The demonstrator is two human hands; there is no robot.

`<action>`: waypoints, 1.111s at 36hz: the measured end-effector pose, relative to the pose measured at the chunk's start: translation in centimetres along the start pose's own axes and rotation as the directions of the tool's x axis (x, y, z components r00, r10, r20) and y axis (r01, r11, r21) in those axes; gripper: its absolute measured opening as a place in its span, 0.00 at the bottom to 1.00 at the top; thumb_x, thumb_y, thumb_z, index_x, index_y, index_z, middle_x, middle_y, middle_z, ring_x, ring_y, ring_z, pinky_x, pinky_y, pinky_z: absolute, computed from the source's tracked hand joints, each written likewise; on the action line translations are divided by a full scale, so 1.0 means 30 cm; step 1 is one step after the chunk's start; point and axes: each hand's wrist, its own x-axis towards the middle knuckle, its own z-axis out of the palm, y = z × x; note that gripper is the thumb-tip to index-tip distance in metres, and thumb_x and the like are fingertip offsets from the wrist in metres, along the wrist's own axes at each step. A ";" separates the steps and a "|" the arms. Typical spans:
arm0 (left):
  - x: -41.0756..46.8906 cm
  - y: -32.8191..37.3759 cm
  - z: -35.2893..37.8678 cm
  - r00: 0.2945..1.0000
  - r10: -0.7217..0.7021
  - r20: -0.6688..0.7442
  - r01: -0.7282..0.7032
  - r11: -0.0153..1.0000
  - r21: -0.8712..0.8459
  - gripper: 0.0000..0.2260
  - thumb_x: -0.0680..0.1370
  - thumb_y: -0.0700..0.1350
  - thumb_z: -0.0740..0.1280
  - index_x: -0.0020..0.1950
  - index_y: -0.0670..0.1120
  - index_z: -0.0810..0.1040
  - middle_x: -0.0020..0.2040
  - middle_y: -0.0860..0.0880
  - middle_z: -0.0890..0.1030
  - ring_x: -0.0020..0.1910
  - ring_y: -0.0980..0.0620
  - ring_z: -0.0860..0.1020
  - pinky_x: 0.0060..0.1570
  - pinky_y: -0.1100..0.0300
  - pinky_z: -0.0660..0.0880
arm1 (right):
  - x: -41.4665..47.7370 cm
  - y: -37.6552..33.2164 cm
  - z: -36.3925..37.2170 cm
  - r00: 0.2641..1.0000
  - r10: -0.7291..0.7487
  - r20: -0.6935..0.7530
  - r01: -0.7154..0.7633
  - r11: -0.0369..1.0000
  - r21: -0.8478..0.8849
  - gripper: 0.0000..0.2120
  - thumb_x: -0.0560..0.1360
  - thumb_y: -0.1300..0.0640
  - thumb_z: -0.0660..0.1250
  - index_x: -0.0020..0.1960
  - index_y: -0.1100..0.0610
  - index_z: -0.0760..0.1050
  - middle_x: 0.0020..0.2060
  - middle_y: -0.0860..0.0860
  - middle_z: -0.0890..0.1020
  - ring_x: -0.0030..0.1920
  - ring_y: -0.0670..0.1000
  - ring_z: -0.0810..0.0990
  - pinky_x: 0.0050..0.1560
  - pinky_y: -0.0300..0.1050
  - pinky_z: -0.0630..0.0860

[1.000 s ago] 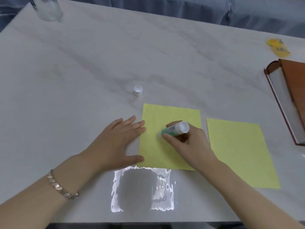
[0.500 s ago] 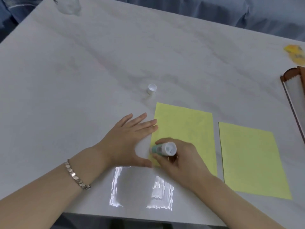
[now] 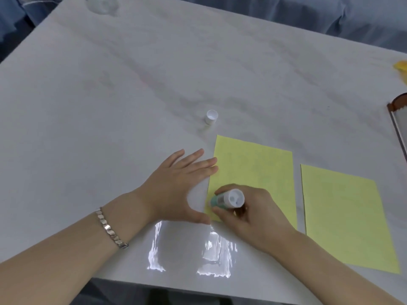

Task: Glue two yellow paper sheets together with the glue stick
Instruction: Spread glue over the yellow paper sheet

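Two yellow paper sheets lie side by side on the white marble table (image 3: 132, 84). My left hand (image 3: 176, 188) lies flat, its fingertips and thumb pressing the left edge of the left sheet (image 3: 257, 170). My right hand (image 3: 248, 212) grips the green and white glue stick (image 3: 229, 199), whose tip touches the sheet's near left corner. The right sheet (image 3: 343, 219) lies untouched. The stick's white cap (image 3: 211, 117) stands on the table just beyond the left sheet.
A brown-edged book or case (image 3: 398, 126) sits at the right edge, with a small yellow item (image 3: 402, 67) beyond it. A clear bottle or glass (image 3: 101, 5) stands at the far left corner. The table's near edge runs just below my wrists.
My right hand has drawn the glue stick from the middle of the left sheet toward its near left corner. My left hand stays on the sheet's left edge.
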 end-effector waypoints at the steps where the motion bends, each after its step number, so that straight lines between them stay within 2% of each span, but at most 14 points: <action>1: 0.001 0.001 -0.002 1.000 -0.005 0.008 0.005 1.000 0.001 0.46 0.60 0.74 0.58 0.74 0.55 0.56 0.72 0.63 0.49 0.72 0.62 0.42 0.71 0.57 0.36 | 0.016 0.006 -0.006 0.999 0.023 -0.028 -0.023 1.000 0.004 0.06 0.69 0.54 0.68 0.42 0.56 0.77 0.29 0.46 0.78 0.31 0.45 0.74 0.32 0.38 0.70; 3: 0.003 0.003 -0.005 1.000 -0.016 0.025 0.016 1.000 0.007 0.46 0.60 0.74 0.56 0.74 0.56 0.54 0.72 0.65 0.46 0.72 0.64 0.39 0.70 0.58 0.34 | 0.045 0.019 -0.014 0.994 0.072 -0.086 -0.071 0.997 0.016 0.04 0.70 0.56 0.70 0.42 0.57 0.77 0.30 0.47 0.80 0.32 0.48 0.75 0.33 0.39 0.71; 5: 0.002 0.005 -0.008 0.999 -0.025 0.043 0.024 1.000 0.018 0.46 0.59 0.75 0.55 0.74 0.57 0.52 0.71 0.66 0.44 0.71 0.65 0.36 0.70 0.59 0.32 | 0.055 0.024 -0.015 0.986 0.108 -0.127 -0.101 0.993 0.060 0.03 0.69 0.58 0.71 0.41 0.56 0.78 0.26 0.42 0.78 0.30 0.45 0.74 0.31 0.33 0.68; 7: 0.001 0.006 -0.009 0.998 -0.031 0.055 0.030 0.999 0.016 0.47 0.59 0.75 0.54 0.74 0.57 0.51 0.71 0.66 0.42 0.70 0.65 0.35 0.69 0.59 0.31 | 0.042 0.018 -0.011 0.986 0.116 -0.119 -0.107 0.991 0.078 0.03 0.69 0.59 0.71 0.41 0.55 0.77 0.24 0.41 0.75 0.29 0.42 0.73 0.31 0.31 0.67; 10: 0.000 0.006 -0.016 0.996 -0.035 0.083 0.033 0.999 0.023 0.48 0.57 0.76 0.52 0.74 0.58 0.49 0.70 0.66 0.40 0.70 0.65 0.33 0.69 0.59 0.30 | 0.002 0.007 -0.009 0.993 0.106 -0.054 -0.102 0.992 0.069 0.04 0.68 0.57 0.71 0.42 0.52 0.78 0.30 0.47 0.79 0.30 0.43 0.74 0.31 0.32 0.69; 14: 0.001 0.005 -0.021 0.991 -0.035 0.127 0.030 0.999 0.044 0.52 0.54 0.77 0.54 0.74 0.58 0.45 0.70 0.67 0.38 0.69 0.65 0.31 0.68 0.58 0.29 | -0.029 -0.003 -0.038 0.989 0.145 0.026 -0.147 0.981 0.123 0.04 0.67 0.56 0.72 0.38 0.51 0.77 0.30 0.53 0.81 0.27 0.43 0.71 0.30 0.32 0.67; 16: 0.003 0.009 -0.024 0.989 -0.037 0.143 0.031 0.999 0.041 0.54 0.53 0.78 0.54 0.74 0.58 0.44 0.69 0.67 0.37 0.68 0.65 0.29 0.68 0.58 0.28 | -0.026 -0.006 -0.060 0.984 0.179 -0.009 -0.174 0.968 0.182 0.05 0.67 0.55 0.73 0.36 0.49 0.77 0.33 0.59 0.81 0.27 0.44 0.69 0.29 0.34 0.67; 18: 0.005 0.016 -0.026 0.988 -0.045 0.145 0.042 0.999 0.020 0.52 0.54 0.78 0.53 0.74 0.60 0.45 0.69 0.67 0.38 0.68 0.65 0.29 0.69 0.57 0.29 | -0.009 0.000 -0.081 0.975 0.201 -0.098 -0.178 0.962 0.206 0.06 0.66 0.54 0.74 0.36 0.47 0.77 0.33 0.61 0.81 0.27 0.44 0.68 0.29 0.36 0.68; 21: 0.006 0.024 -0.023 0.989 -0.062 0.132 0.060 0.998 0.015 0.47 0.57 0.77 0.50 0.73 0.62 0.47 0.70 0.67 0.39 0.68 0.64 0.30 0.68 0.57 0.29 | 0.025 0.020 -0.097 0.951 0.234 -0.202 -0.193 0.960 0.204 0.09 0.67 0.57 0.73 0.37 0.45 0.75 0.28 0.52 0.77 0.26 0.42 0.69 0.29 0.31 0.66; 24: 0.006 0.027 -0.016 0.989 -0.074 0.127 0.068 0.997 0.047 0.44 0.58 0.76 0.49 0.73 0.63 0.46 0.72 0.66 0.42 0.67 0.65 0.29 0.67 0.58 0.28 | 0.051 0.036 -0.080 0.948 0.264 -0.176 -0.233 0.956 0.176 0.07 0.68 0.57 0.72 0.39 0.47 0.76 0.28 0.46 0.76 0.27 0.40 0.71 0.29 0.28 0.66; 30: 0.006 0.036 -0.013 0.989 -0.093 0.117 0.087 0.995 0.054 0.44 0.58 0.74 0.49 0.73 0.63 0.47 0.74 0.65 0.43 0.68 0.65 0.30 0.68 0.57 0.28 | 0.042 0.033 -0.040 0.971 0.194 -0.143 -0.178 0.977 0.114 0.06 0.69 0.58 0.72 0.40 0.49 0.76 0.27 0.41 0.76 0.28 0.37 0.73 0.31 0.27 0.67; 33: 0.004 0.037 -0.012 0.992 -0.085 0.097 0.080 0.995 0.055 0.44 0.58 0.74 0.49 0.73 0.62 0.48 0.74 0.63 0.44 0.69 0.64 0.32 0.69 0.56 0.30 | -0.004 0.031 -0.027 0.993 0.102 -0.066 -0.098 0.993 0.060 0.05 0.68 0.56 0.72 0.43 0.54 0.78 0.29 0.48 0.79 0.29 0.43 0.73 0.30 0.30 0.67; 37: 0.002 0.036 -0.013 0.992 -0.085 0.094 0.080 0.995 0.055 0.44 0.58 0.75 0.49 0.73 0.62 0.48 0.74 0.63 0.45 0.70 0.63 0.33 0.70 0.55 0.32 | -0.053 0.025 -0.026 0.996 0.003 0.085 -0.004 1.000 0.004 0.06 0.69 0.51 0.67 0.40 0.54 0.76 0.32 0.50 0.80 0.32 0.49 0.73 0.31 0.37 0.68; 40: 0.005 0.036 -0.014 0.990 -0.090 0.107 0.084 0.994 0.065 0.45 0.58 0.75 0.49 0.73 0.62 0.48 0.74 0.64 0.43 0.69 0.64 0.32 0.69 0.55 0.31 | -0.028 0.038 -0.045 0.999 0.054 -0.001 -0.054 0.998 0.021 0.04 0.69 0.54 0.70 0.41 0.53 0.77 0.32 0.51 0.81 0.32 0.48 0.74 0.32 0.36 0.69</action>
